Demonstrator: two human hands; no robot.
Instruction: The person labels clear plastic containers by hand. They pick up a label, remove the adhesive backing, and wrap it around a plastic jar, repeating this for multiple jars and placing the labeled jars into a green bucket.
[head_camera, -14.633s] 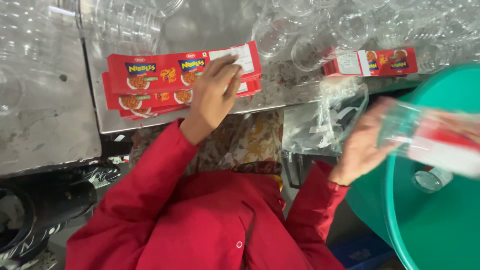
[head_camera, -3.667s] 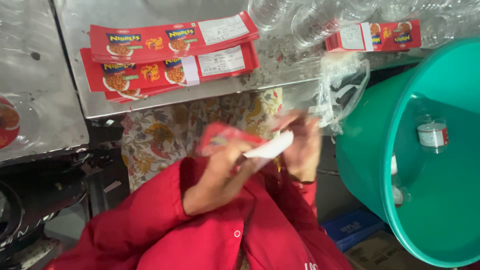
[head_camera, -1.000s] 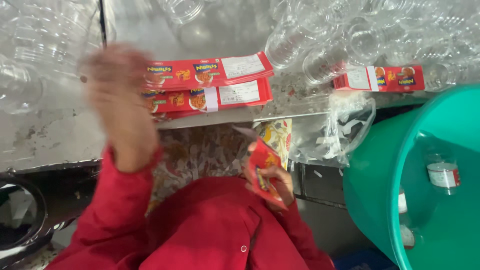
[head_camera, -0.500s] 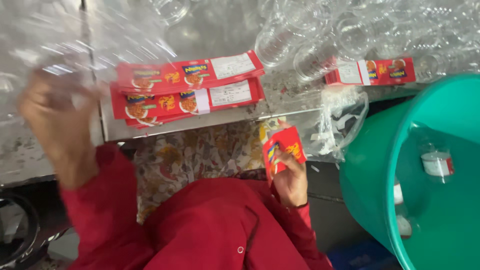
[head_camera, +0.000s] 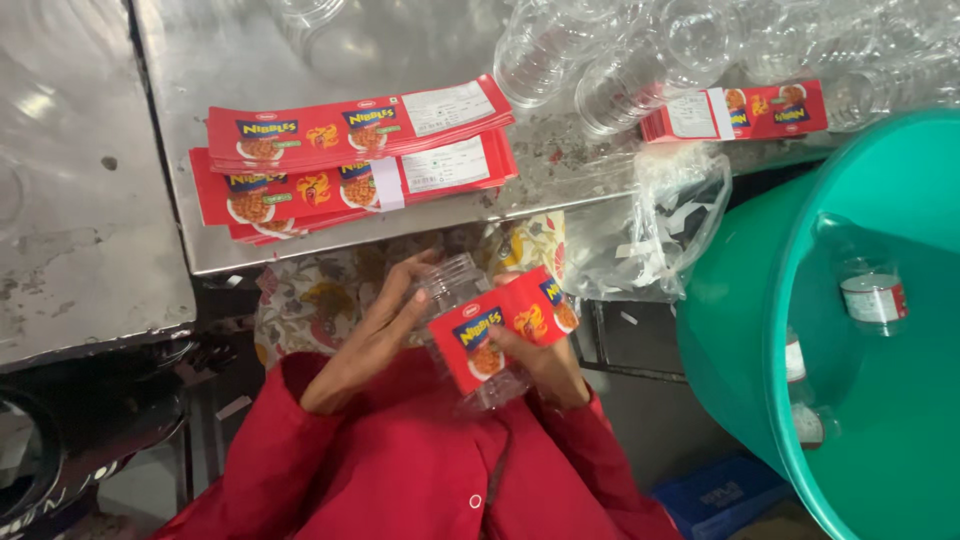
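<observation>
The left hand (head_camera: 385, 320) steadies a clear jar (head_camera: 462, 325) while the right hand (head_camera: 540, 360) clamps a red label (head_camera: 500, 328) around it, both held over the lap.

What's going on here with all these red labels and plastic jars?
A person in a red top holds a clear plastic jar in the left hand while the right hand fits a red label around it. More labels lie stacked on the metal table; a green tub alongside holds labelled jars.
</observation>
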